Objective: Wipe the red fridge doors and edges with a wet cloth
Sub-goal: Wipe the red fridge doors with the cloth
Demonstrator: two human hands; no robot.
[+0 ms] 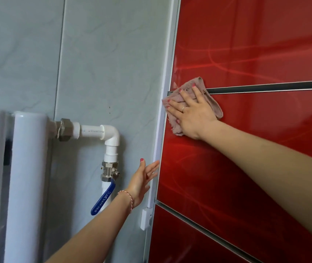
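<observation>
Right now I have my right hand [193, 112] flat, fingers spread, pressing the pink cloth [193, 100] against the red fridge door [246, 158] at its left edge, just where the dark gap [265, 87] between two doors begins. My left hand [143, 182] is open too, fingers straight and touching the fridge's white side edge [156, 162] lower down, near the white pipe [110, 149] with its blue valve handle [103, 201].

The right hand [193, 112] presses a pink cloth [191, 88] flat on the red fridge door [246, 149] by its left edge, while the left hand [141, 183], fingers straight, touches the white side trim [158, 141] near a pipe valve [110, 172].
</observation>
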